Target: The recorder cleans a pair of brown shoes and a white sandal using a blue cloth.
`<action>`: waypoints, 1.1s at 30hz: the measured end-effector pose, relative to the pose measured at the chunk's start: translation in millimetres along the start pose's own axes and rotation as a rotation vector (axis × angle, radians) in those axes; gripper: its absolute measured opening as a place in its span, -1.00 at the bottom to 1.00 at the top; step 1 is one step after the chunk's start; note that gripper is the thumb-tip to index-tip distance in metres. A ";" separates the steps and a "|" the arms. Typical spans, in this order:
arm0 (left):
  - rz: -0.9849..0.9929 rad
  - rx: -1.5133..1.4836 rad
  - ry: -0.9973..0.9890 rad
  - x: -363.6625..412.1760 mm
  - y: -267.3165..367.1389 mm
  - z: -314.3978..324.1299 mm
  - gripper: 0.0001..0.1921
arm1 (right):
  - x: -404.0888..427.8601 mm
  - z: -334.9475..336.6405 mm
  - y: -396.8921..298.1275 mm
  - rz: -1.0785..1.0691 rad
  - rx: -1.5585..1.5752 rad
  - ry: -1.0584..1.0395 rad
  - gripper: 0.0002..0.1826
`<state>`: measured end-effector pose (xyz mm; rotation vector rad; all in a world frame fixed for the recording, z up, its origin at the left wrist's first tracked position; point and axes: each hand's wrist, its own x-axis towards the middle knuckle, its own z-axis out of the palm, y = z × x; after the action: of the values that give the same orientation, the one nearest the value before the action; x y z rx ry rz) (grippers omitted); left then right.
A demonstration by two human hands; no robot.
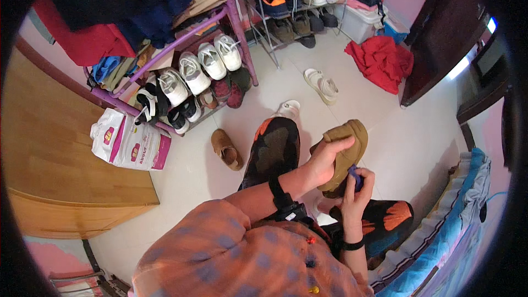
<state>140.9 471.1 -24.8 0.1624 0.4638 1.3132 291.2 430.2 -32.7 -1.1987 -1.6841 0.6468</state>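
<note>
My left hand (pixel 324 163) grips a tan suede-like shoe (pixel 350 154) above my lap, with the thumb lying across its upper. The shoe is tilted, its toe end pointing away from me. Between the fingers of my right hand (pixel 358 191) is a small purple piece, seemingly cloth (pixel 355 177). It touches the near right edge of the shoe; the fingers partly hide it. A similar brown shoe (pixel 226 150) rests on the floor left of my knee.
A purple rack (pixel 243 45) holds shoes and clothes; a metal shoe rack (pixel 264 28) stands behind. White sandals (pixel 321 85), a red cloth (pixel 381 63) and a white-and-pink package (pixel 132 142) are on the floor. At right lies a bed edge (pixel 449 218), near a dark door (pixel 445 28).
</note>
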 end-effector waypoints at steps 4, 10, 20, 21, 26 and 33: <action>-0.004 0.029 -0.054 -3.8 5.1 7.7 -0.62 | 0.7 0.5 5.6 0.129 0.079 -0.008 -0.89; 0.086 0.554 -0.127 -21.0 -6.8 26.2 -0.64 | 6.7 -5.0 6.0 0.206 0.154 -0.013 -0.86; 0.634 1.648 -0.303 -33.2 -12.3 17.9 -0.60 | 16.8 -14.8 2.1 0.201 0.259 0.062 -0.86; 0.627 1.720 -0.288 -31.0 -10.9 20.4 -0.63 | 18.2 -15.2 2.0 0.174 0.252 0.057 -0.87; 0.723 1.672 -0.253 -17.9 -4.8 25.8 -0.70 | 17.8 -27.6 -10.2 0.216 0.206 0.043 -0.91; 0.486 1.065 -0.212 -16.7 -6.8 28.6 -0.60 | 42.7 -32.3 -27.9 -0.218 -0.059 0.158 -0.82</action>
<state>155.9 457.4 2.3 1.3542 0.9434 1.3692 305.0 455.7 20.3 -1.0595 -1.6797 0.3614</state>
